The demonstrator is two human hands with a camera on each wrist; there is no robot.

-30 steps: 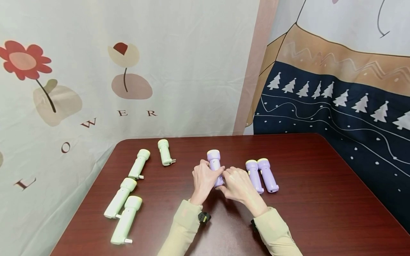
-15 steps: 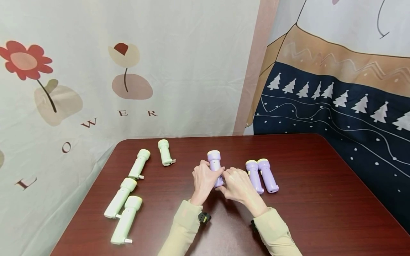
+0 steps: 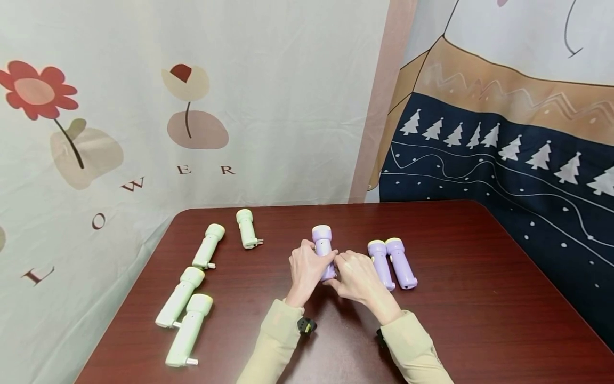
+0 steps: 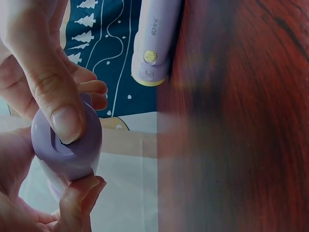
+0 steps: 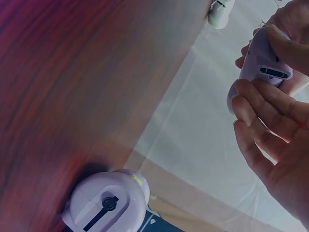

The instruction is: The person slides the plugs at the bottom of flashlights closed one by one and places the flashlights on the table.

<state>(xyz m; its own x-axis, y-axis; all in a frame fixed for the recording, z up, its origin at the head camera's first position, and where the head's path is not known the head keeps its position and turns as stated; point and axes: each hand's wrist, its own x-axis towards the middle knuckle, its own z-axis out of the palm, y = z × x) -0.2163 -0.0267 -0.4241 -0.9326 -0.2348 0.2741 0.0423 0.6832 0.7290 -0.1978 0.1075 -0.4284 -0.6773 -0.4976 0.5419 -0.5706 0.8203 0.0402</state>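
Note:
A purple flashlight with a yellow-rimmed head points away from me over the middle of the table. My left hand grips its body from the left. From the right, my right hand pinches the tail end. In the left wrist view, the right thumb presses into the recess in the flashlight's tail. Seen from the right wrist, a dark slot shows on the held flashlight, with the right fingers along its side. Just right of my right hand lie two more purple flashlights, side by side.
Several pale green flashlights lie on the left of the dark red-brown table, each with metal prongs sticking out near the tail. Printed curtains hang behind the far edge.
The held flashlight and both hands have shifted very slightly to the right. The grip looks the same, and the other flashlights have stayed put.

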